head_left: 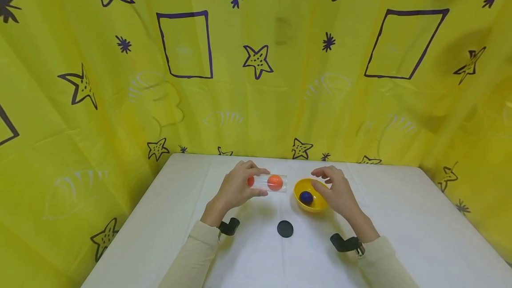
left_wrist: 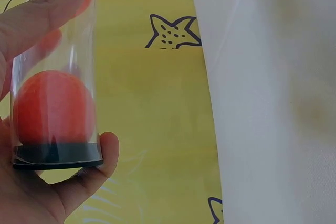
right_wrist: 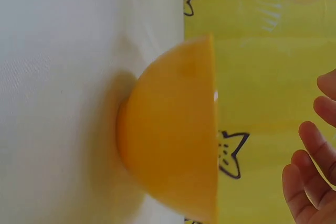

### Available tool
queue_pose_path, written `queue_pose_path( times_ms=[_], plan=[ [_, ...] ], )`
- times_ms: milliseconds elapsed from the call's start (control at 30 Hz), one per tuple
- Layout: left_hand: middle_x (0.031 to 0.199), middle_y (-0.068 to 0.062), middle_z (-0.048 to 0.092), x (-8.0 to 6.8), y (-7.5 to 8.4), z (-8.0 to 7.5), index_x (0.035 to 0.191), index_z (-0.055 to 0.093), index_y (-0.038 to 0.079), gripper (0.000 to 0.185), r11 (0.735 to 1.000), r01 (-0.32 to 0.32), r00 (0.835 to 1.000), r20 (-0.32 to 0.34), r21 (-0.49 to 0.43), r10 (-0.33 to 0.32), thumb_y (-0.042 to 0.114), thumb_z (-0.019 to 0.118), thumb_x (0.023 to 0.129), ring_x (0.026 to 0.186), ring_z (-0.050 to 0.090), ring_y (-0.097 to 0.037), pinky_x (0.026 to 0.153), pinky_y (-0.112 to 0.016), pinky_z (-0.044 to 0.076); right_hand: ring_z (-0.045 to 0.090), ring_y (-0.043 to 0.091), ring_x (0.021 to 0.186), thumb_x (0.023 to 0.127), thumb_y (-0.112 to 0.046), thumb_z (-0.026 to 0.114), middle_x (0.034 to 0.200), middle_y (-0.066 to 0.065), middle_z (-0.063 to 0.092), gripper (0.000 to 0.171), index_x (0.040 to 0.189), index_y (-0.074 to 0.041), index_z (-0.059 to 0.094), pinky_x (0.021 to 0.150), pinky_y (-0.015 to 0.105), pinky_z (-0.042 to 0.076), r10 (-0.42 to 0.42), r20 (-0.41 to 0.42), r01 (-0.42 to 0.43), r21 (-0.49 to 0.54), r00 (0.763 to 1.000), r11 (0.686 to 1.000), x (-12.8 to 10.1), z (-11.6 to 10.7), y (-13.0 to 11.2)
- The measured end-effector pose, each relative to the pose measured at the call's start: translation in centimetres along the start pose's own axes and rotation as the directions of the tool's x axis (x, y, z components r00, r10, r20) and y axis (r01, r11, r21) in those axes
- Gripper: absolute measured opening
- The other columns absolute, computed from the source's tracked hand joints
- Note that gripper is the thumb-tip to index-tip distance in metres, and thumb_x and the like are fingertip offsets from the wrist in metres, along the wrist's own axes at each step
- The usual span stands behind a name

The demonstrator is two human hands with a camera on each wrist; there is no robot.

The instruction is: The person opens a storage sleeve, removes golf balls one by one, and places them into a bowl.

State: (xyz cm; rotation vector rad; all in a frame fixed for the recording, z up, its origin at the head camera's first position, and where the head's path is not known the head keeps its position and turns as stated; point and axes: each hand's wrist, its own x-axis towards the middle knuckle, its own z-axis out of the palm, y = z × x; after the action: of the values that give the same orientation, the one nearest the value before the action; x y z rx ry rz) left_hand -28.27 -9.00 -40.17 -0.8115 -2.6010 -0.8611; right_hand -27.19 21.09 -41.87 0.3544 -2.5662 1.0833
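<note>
My left hand (head_left: 256, 182) grips a clear plastic tube (head_left: 269, 183) and holds it sideways above the white table (head_left: 400, 217). Two orange balls sit inside, one near the open end (head_left: 274, 182) and one behind my fingers (head_left: 250, 181). In the left wrist view a black cap (left_wrist: 56, 156) closes the tube's end, with an orange ball (left_wrist: 52, 108) resting against it. My right hand (head_left: 320, 180) hovers with relaxed fingers (right_wrist: 310, 171) over the right side of a yellow bowl (head_left: 316, 204), apart from it. A dark blue ball (head_left: 306, 197) lies in the bowl.
A black round lid (head_left: 285, 229) lies flat on the table in front of the bowl, between my forearms. A yellow curtain (head_left: 256, 79) with purple stars and rectangles closes off the back and both sides.
</note>
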Motion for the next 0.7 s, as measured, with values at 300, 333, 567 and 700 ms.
queue_pose_path(
  times_ms=[300,333,567,700],
  plan=[
    [0.107,0.002,0.065,0.0,0.2,0.0,0.123,0.075,0.024,0.050,1.000,0.002,1.000,0.016,-0.003,-0.002,0.033,0.091,0.077,0.099,0.051,-0.013,0.073,-0.026,0.046,0.060,0.018,0.092,0.096,-0.013,0.070,0.104,0.006,0.068,0.027,0.122,-0.006,0.064,0.080,0.025,0.054,-0.058,0.098,0.049,0.093,0.994,0.994,-0.7,0.7,-2.4],
    [0.108,0.002,0.065,0.0,0.2,0.1,0.123,0.075,0.024,0.050,1.000,0.003,1.000,0.017,-0.003,-0.003,0.033,0.091,0.077,0.100,0.051,-0.013,0.074,-0.026,0.046,0.061,0.017,0.091,0.096,-0.014,0.071,0.104,0.006,0.068,0.028,0.122,-0.007,0.064,0.079,0.025,0.054,-0.067,0.115,0.056,0.102,0.991,0.993,-0.8,0.8,-2.6],
    [0.111,0.001,0.065,0.0,0.6,0.1,0.123,0.075,0.025,0.049,1.000,0.003,1.000,0.022,0.009,-0.004,0.032,0.091,0.077,0.103,0.052,-0.015,0.077,-0.028,0.048,0.063,0.015,0.090,0.095,-0.020,0.073,0.107,0.005,0.069,0.036,0.128,-0.011,0.061,0.079,0.023,0.055,-0.061,0.227,0.033,0.126,0.972,0.991,-1.0,1.4,-3.2],
    [0.110,0.003,0.065,0.0,0.7,0.1,0.123,0.075,0.025,0.050,1.000,0.010,1.000,0.026,0.005,-0.011,0.032,0.091,0.077,0.103,0.052,-0.014,0.078,-0.028,0.049,0.063,0.017,0.090,0.095,-0.024,0.073,0.111,0.007,0.069,0.043,0.133,-0.010,0.058,0.078,0.022,0.055,-0.041,0.278,0.004,0.131,0.960,0.991,-1.1,1.6,-3.4]
  ],
)
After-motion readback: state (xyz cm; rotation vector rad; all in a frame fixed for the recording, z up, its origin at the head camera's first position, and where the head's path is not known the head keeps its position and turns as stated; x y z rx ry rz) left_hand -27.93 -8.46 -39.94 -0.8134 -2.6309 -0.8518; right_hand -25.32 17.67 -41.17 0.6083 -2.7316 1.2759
